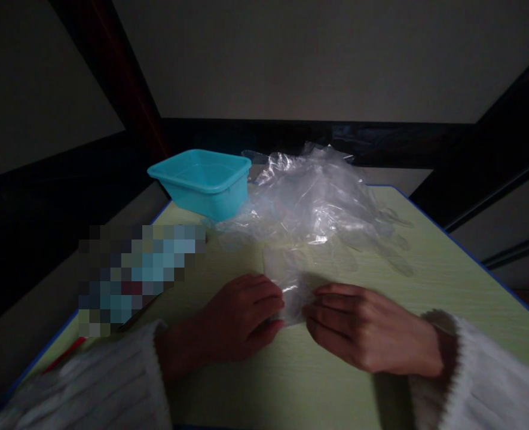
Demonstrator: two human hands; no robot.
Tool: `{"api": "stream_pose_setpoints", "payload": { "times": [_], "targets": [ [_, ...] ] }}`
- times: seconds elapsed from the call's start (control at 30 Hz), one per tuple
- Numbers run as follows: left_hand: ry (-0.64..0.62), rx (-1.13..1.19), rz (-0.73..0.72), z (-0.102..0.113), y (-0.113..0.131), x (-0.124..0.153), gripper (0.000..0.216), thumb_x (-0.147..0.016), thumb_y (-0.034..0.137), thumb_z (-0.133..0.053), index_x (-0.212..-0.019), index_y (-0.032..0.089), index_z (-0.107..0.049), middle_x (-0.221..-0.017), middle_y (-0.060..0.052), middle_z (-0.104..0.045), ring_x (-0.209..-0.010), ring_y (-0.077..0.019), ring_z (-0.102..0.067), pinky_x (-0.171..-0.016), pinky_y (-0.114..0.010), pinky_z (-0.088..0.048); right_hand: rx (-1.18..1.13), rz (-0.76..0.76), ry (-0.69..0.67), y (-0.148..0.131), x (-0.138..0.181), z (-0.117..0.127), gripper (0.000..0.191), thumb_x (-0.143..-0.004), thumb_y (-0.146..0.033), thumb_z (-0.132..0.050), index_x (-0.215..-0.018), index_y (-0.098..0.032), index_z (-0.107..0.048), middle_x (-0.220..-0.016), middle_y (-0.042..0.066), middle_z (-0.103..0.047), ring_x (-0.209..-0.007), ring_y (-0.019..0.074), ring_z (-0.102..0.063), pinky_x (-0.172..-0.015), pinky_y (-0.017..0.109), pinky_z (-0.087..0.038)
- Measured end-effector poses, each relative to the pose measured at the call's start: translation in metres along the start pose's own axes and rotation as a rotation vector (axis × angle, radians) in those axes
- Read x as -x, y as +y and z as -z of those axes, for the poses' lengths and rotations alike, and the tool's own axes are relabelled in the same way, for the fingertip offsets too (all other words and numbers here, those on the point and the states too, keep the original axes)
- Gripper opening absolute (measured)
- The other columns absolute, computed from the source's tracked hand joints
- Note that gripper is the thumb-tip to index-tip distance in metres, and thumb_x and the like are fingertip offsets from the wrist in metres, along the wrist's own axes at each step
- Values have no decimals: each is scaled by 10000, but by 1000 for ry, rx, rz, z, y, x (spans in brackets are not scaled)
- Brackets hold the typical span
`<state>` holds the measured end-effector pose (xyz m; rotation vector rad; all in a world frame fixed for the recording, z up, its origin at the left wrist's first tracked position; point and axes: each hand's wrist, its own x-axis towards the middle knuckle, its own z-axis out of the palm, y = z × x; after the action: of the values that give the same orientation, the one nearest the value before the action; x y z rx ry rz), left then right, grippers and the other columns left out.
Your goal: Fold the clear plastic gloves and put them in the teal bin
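A small piece of thin clear plastic (286, 278), which looks like a folded disposable glove, lies on the table between my hands. My left hand (248, 313) has its fingers curled at the left edge of this plastic, with the thumb close under them. At the opposite edge, my right hand (358, 325) has its fingers bent together, the tips on the plastic. Just beyond lies a loose pile of clear disposable plastic gloves (318, 197), with finger shapes spreading out on its right side.
A turquoise plastic basin (223, 200) stands at the back left, touching the pile. To the left, a long blurred-out object (143, 275) lies near the table's blue edge. The light green table (461, 286) backs onto a pale wall panel (313, 60).
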<state>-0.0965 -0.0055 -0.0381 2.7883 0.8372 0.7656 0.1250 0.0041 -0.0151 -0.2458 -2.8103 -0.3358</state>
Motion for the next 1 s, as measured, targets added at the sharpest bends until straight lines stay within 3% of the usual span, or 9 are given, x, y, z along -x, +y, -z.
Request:
{"api": "stream_pose_setpoints", "payload": {
  "times": [0.33,0.57,0.83,1.0],
  "targets": [
    [25,-19,-8,0,-1,1,162,-816,284,-539,-842,136,-601,-882,-69,-652,-819,-200,-577,-794,-344,-455,-221,-156,22,10,4,-4,327,-940,-120,-302,-795,-145,-594,-664,62,-640,-688,176,-598,-684,323,-498],
    [36,-67,-19,-3,-3,0,114,-840,167,-505,-814,139,-612,-843,-46,-655,-777,-175,-569,-769,-314,-442,-423,-276,36,13,7,-8,216,-892,-100,-364,-820,-162,-558,-743,75,-640,-744,174,-594,-677,312,-490],
    [47,-32,-15,-2,-3,-2,269,-915,130,-393,-793,137,-632,-812,-40,-660,-738,-153,-561,-739,-288,-434,-277,-157,30,15,6,-9,216,-901,-256,-435,-931,-123,-603,-784,96,-664,-729,208,-586,-651,344,-480],
    [48,8,-24,-3,-5,0,252,-918,141,-402,-824,128,-635,-839,-46,-664,-745,-153,-563,-743,-290,-434,-213,-187,41,18,8,-12,257,-917,-257,-419,-986,-105,-614,-926,111,-688,-796,215,-605,-695,360,-508]
  ]
}}
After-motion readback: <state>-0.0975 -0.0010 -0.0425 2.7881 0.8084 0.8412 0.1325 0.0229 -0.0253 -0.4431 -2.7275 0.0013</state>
